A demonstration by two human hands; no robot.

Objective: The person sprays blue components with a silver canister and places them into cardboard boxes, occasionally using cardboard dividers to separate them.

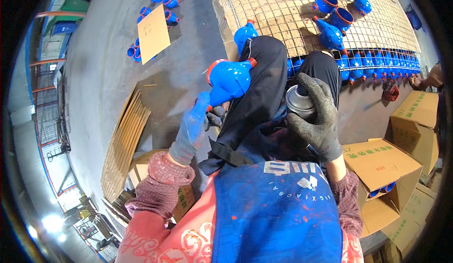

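Observation:
My left hand [192,127], in a grey glove with blue stains, is closed on the lower end of a blue water meter housing [230,80]. The housing has a round open bowl with a red-orange rim and red-orange pipe ends. It is tilted above my left thigh. My right hand [317,116], in a dark grey glove, is wrapped round a spray can [299,100] with a silver shoulder and a dark top. The can is above my lap, to the right of the housing. Another blue housing [245,33] lies just beyond my left knee.
A wire-mesh bench [283,13] with cardboard holds several blue housings [330,32], with rows more below. More housings [171,1] lie on the floor at left beside a cardboard sheet [153,33]. Flattened cardboard [123,145] leans at left; cartons [382,166] stand at right.

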